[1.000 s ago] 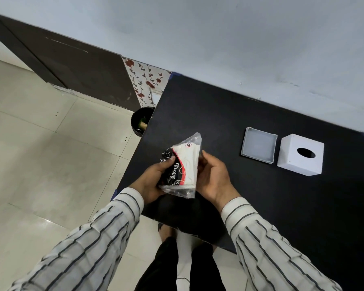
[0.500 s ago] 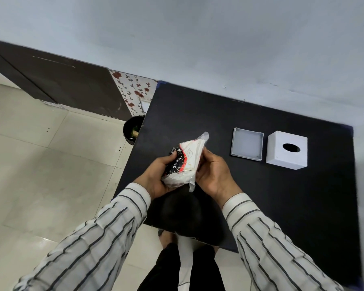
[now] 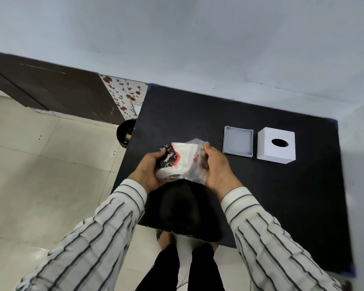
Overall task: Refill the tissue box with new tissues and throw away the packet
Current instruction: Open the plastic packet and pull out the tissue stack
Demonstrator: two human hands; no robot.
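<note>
I hold a tissue packet (image 3: 180,162), clear plastic with black, red and white print, above the near left part of the black table (image 3: 282,206). My left hand (image 3: 148,171) grips its printed left end. My right hand (image 3: 215,168) holds its clear right side, thumb at the top edge. White tissues show inside the plastic. To the right on the table stands the white tissue box cover (image 3: 276,145) with an oval hole on top. Its grey base tray (image 3: 237,141) lies open beside it, to its left.
A black bin (image 3: 125,133) stands on the tiled floor at the table's far left corner, partly hidden by the table edge. A dark door and a floral panel (image 3: 124,95) line the wall beyond. My legs are below the table's near edge.
Both hands have turned the packet from upright to lying more sideways, and the right hand has spread its clear plastic side outward. The box parts have not moved.
</note>
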